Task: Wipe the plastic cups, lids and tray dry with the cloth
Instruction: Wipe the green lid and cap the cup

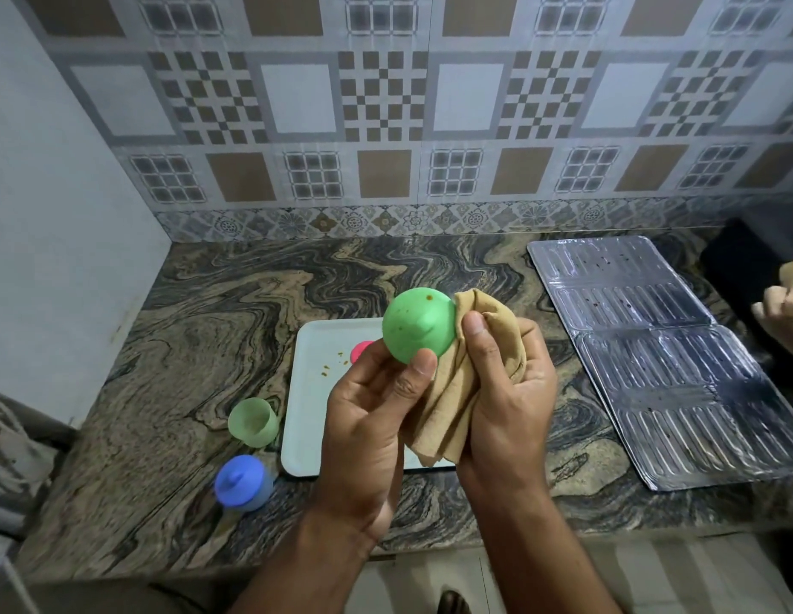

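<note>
my left hand [368, 418] pinches the green lid [417, 325] by its lower edge, thumb on the near face at abt 6 o'clock of the lid, other fingers behind it. lid's held up over the tabletop [235, 303], knob side facing me, w/ a few brown specks on it. my right hand [505, 383] is clamped on the tan cloth [465, 392], fingers curled round the bunch, thumb on top; cloth touches the lid's rim at its 3 o'clock and hangs down btwn both hands.

white tray [315, 392] lies flat on the tabletop under my hands, brown crumbs on it near its far left part. a pink piece [361, 351] sits on the tray, mostly hidden behind my left hand, can't tell if cup or lid. green cup [253, 422] stands upright just off the tray's left edge at 9 o'clock, no lid on it. blue cup [243, 483] w/ its blue lid on stands at abt 7 o'clock of the tray, near the green cup, apart from it.

ribbed foil sheets [651, 356] lie flat at 3 o'clock, well apart from the tray, w/ dark specks. another person's hand [780, 312] shows at the right edge. patterned wall tiles [386, 104] at 12 o'clock.
</note>
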